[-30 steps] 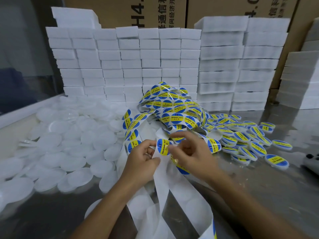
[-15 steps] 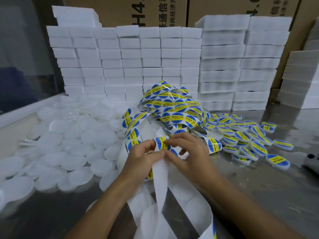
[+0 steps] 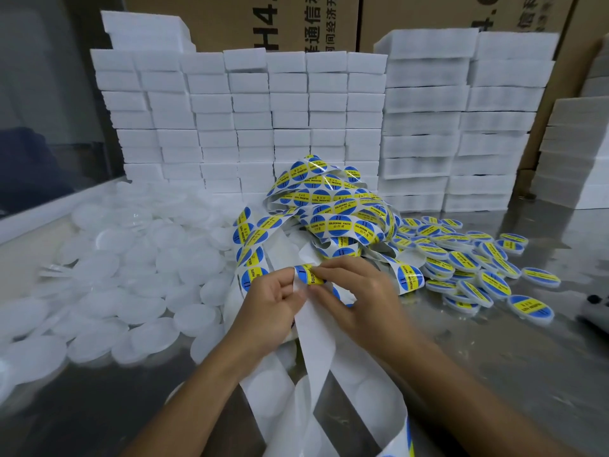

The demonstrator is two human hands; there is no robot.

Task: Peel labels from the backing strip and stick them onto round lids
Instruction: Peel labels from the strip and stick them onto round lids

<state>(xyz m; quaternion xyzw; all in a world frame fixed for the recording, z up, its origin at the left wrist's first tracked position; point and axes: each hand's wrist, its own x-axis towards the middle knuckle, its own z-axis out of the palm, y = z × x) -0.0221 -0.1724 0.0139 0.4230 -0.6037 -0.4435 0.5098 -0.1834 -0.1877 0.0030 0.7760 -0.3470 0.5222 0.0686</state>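
Note:
A tangle of white backing strip (image 3: pixel 333 206) carrying round blue-and-yellow labels lies in the middle of the metal table. My left hand (image 3: pixel 272 308) pinches the strip just below one label (image 3: pixel 308 274). My right hand (image 3: pixel 359 291) pinches that label's right edge with thumb and fingertips. The spent white strip (image 3: pixel 314 344) hangs down from my hands towards me. A heap of bare white round lids (image 3: pixel 108 275) covers the left of the table. Labelled lids (image 3: pixel 468 262) lie in a pile at the right.
Stacks of white foam blocks (image 3: pixel 250 120) wall off the back of the table, with brown cartons (image 3: pixel 303 21) behind them. More foam stacks (image 3: pixel 573 153) stand at the far right. A dark object (image 3: pixel 596 308) sits at the right edge. The metal table (image 3: pixel 494 374) shows at front right.
Both hands have drawn closer together on the strip. The label, flat and facing me a second ago, now curls over the strip's bend, with my right fingers at its edge.

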